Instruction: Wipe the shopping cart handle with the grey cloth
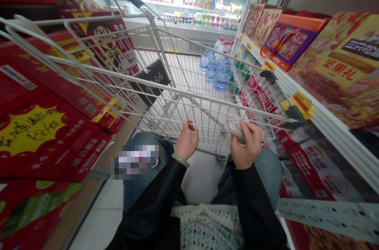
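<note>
A wire shopping cart [166, 84] lies tipped in the aisle in front of me, its underside toward me. My left hand [186, 140] grips a lower wire of the cart frame, fingers curled round it. My right hand [247, 144] is closed on a crumpled pale cloth [233, 125] and presses it against the cart's wire near the bottom rail. Both arms wear black sleeves, and a green bangle [180, 159] sits on my left wrist. My knees in blue jeans [148, 151] show below the cart.
Red gift boxes [44, 124] are stacked on the left. Shelves on the right [325, 116] hold more boxed goods with yellow price tags. Large water bottles [216, 69] stand on the floor beyond the cart. A chilled drinks shelf [192, 9] runs along the far end.
</note>
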{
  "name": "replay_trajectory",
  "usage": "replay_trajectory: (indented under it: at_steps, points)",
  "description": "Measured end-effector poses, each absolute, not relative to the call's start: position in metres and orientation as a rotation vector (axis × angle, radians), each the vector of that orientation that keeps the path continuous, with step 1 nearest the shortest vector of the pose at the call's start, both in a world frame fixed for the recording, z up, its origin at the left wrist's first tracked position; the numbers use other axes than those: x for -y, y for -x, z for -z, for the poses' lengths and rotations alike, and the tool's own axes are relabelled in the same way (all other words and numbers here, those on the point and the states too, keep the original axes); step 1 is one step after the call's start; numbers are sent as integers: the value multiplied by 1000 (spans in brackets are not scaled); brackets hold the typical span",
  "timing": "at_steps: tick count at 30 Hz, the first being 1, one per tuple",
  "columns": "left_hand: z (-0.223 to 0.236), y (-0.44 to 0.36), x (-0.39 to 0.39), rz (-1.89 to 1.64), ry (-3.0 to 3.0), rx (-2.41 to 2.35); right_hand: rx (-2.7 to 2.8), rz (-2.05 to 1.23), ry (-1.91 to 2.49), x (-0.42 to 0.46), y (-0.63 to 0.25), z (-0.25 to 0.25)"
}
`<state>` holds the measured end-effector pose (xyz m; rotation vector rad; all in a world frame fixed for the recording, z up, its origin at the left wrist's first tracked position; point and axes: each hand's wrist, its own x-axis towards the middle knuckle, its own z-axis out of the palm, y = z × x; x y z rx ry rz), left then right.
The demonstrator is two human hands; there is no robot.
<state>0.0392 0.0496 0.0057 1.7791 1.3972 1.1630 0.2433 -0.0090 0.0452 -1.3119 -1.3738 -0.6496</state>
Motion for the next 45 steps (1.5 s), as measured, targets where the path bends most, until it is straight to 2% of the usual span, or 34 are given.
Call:
replay_trajectory:
  at_steps: [3, 10, 17, 24, 31, 39, 45]
  points:
    - [-5, -40, -50, -1189, -1779, -1376, 1383, 667, 1280, 7, -244, -53]
    - [-3, -41, -52, -1210, -1760, -1344, 1438, 574, 1338, 9, -236, -16]
    - [-4, -43, -50, -1232, -1706, -1341, 1353, 664, 1304, 8, -248, -47]
    - [-3, -41, -51, -1232, -1714, -1323, 1524, 605, 1377, 17, -246, -16]
    - [-3, -42, -50, -1260, -1719, -1320, 1448, 685, 1319, 13, -256, -51]
    - [-1, -39, -52, -1250, -1714, -1282, 1541, 614, 1355, 14, -255, -20]
    - [-1, -40, -52, -1255, -1712, -1301, 1509, 650, 1338, 14, -267, -50]
